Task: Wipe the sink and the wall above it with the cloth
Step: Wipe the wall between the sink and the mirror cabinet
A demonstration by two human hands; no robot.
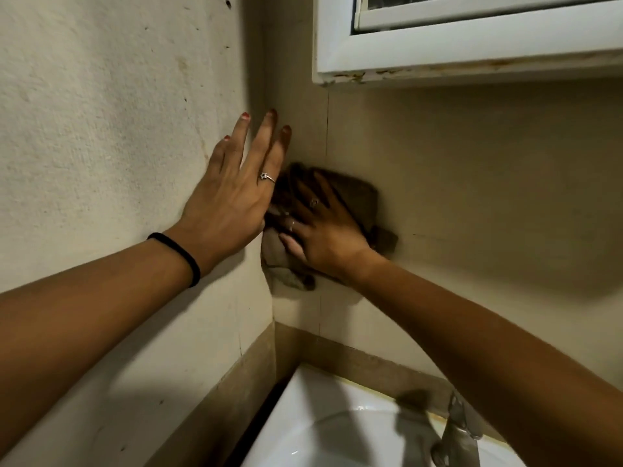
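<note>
While my right hand [323, 230] presses the cloth [354, 200] flat-fingered into the wall [472, 183] corner at twelve o'clock above the sink [323, 416], my left hand [232, 197] braces open-palmed; loose folds could slip and drop.

White window frame [472, 59], metal tap [458, 433] below.
</note>
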